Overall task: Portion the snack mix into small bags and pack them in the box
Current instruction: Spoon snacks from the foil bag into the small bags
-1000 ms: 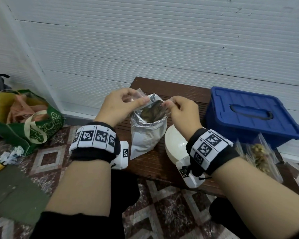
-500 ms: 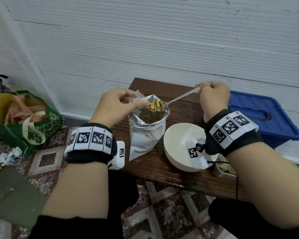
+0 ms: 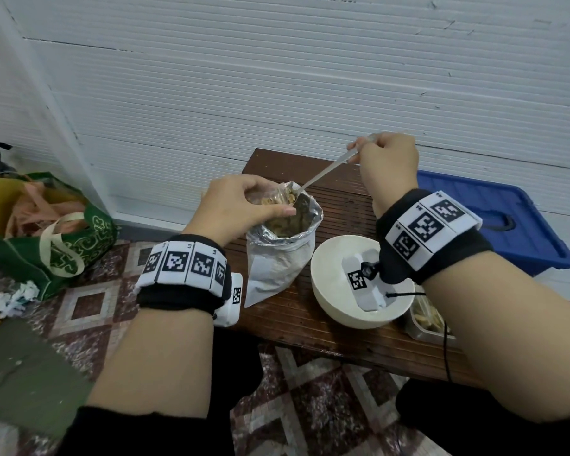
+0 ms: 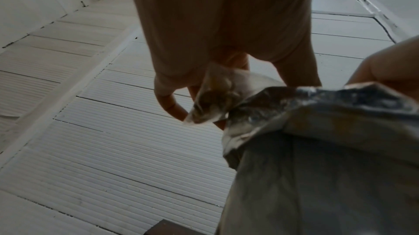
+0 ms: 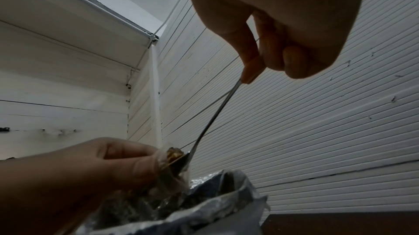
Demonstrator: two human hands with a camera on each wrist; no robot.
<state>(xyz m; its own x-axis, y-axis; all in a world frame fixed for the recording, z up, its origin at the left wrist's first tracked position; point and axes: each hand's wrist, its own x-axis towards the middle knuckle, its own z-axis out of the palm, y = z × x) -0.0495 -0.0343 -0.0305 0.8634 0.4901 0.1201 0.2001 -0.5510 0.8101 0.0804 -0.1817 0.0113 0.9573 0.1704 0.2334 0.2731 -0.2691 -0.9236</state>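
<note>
Spoon (image 3: 323,175) now tipped into small bag (image 3: 270,199) pinched by left hand (image 3: 241,205), right hand (image 3: 387,162) gripping it, bowl (image 3: 339,311) beside

Home corner: tiled floor (image 3: 89,301), shopping bag (image 3: 46,245)

Crinkled shiny foil bag (image 3: 278,258); metal spoon (image 3: 324,174); matt white bowl (image 3: 329,291); ribbed wood table (image 3: 343,205).

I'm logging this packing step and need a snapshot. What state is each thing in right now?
foil bag: upright on the table, mouth open, snack mix inside
small clear bag: held open above the foil bag, partly filled
spoon: tilted, bowl at the small bag's mouth
white bowl: upright
blue box: lid on
left hand: pinches the small clear bag
right hand: grips the spoon handle
</note>
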